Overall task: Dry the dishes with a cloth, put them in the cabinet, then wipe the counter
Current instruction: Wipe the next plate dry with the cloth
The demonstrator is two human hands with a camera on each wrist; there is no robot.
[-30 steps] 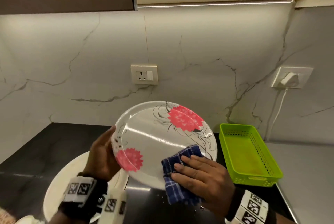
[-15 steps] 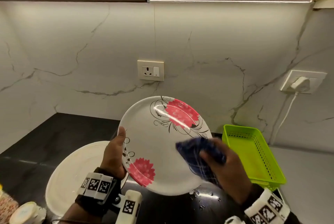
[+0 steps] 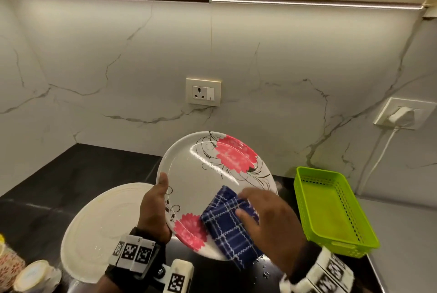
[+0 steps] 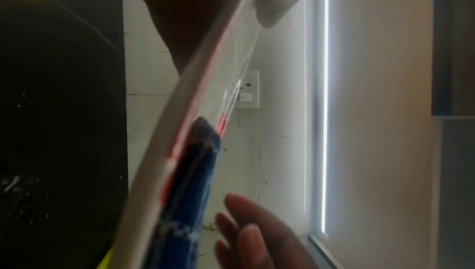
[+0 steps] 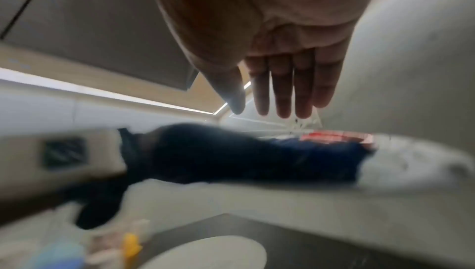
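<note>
Head view: the left hand [image 3: 155, 210] grips the plate [image 3: 212, 186] by its left rim, thumb on the face, tilted above the counter [image 3: 71, 174] near its back edge. The right hand [image 3: 269, 219] presses the cloth [image 3: 229, 226] on the lower face with straight fingers. Left wrist view: only rim and thumb grip show; a hard wipe could pry the plate loose. Right wrist view: the fingers [image 5: 282, 90] are straight and together and nothing pinches the cloth, so it may slide off.

Green basket [image 3: 335, 210] on counter at right; wall socket [image 3: 203, 92] on marble backsplash; charger plugged at right [image 3: 400, 114].
</note>
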